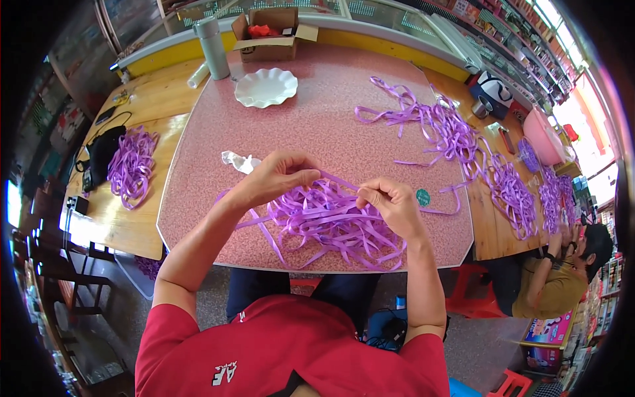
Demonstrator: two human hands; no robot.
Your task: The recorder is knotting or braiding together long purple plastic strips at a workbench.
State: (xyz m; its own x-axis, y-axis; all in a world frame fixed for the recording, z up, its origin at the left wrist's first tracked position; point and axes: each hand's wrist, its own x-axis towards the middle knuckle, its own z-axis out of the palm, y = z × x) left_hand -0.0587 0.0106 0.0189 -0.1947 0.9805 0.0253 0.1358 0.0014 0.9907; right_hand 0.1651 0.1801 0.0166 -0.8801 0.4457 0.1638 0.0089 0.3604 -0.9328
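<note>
A purple ribbon (pixel 338 180) runs taut between my two hands, above the pink speckled tabletop. My left hand (pixel 286 175) pinches its left end between thumb and fingers. The other end is pinched by my right hand (pixel 387 198), a short way to the right. Right below both hands lies a tangled heap of purple ribbons (pixel 324 228), with loose strands trailing toward the table's near edge. A crumpled white tissue (pixel 239 161) rests just beyond my left wrist. To the right of my right hand is a round green sticker (pixel 423 197) on the tabletop.
More purple ribbons (pixel 446 129) spread over the far right. Another bundle (pixel 132 165) lies on the wooden table at left. A scalloped white plate (pixel 266 87), a pale green flask (pixel 211 49) and an open cardboard box (pixel 271 43) stand at the back. A person (pixel 559 271) sits at right.
</note>
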